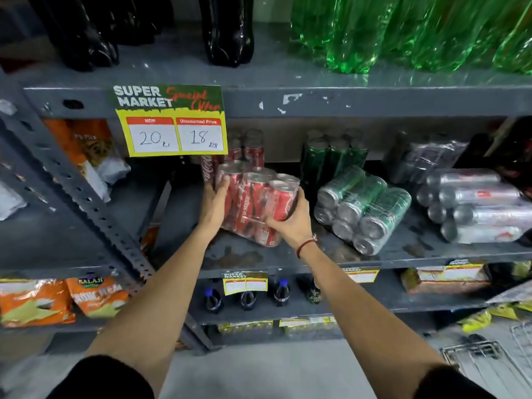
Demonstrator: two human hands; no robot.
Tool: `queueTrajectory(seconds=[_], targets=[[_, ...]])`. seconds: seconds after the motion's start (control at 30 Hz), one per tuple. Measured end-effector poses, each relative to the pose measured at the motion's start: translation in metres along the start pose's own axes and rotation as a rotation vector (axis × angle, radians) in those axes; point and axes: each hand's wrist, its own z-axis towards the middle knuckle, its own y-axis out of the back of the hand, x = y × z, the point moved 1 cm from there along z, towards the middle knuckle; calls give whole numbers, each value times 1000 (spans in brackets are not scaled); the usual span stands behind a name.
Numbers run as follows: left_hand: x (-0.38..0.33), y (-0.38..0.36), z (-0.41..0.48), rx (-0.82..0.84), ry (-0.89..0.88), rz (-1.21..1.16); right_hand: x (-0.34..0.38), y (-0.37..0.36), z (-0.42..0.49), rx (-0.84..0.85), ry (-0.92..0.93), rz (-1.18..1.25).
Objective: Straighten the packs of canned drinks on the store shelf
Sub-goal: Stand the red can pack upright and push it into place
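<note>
Red pack [256, 203] tilted on middle shelf [288, 254], front left — we grip it both sides. Left hand [214, 201] flat against its left face, right hand [290, 218] wrapped round lower right corner. Green pack [362, 208] lies on side just right; silver pack [478, 205] beyond. Price sign [172, 122] hangs above.

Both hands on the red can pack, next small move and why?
Probably tip the red pack upright: it leans on the shelf, held by left hand and right hand, while red cans behind stand upright.
</note>
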Motion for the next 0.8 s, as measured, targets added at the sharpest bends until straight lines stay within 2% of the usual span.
queueTrajectory(seconds=[0.13,0.3,0.37,0.43,0.47,0.5,0.63,0.8], targets=[[8,-5,-27,-58,51,-102,-14,-4,-13,35,112,-73],[18,7,-22,19,85,88,-13,0,-16,83,79,-47],[18,2,-33,-124,13,14,-9,8,-15,76,41,99],[19,-14,-61,-407,-16,-88,-2,13,-9,64,-25,279],[20,-27,-77,-498,2,-112,3,14,-1,77,-60,298],[21,-42,-92,-499,24,-126,8,14,7,109,-88,277],[22,-90,-119,-264,26,-124,6,11,31,196,-180,198],[25,-93,-100,-214,94,-185,-2,7,11,183,-178,263]])
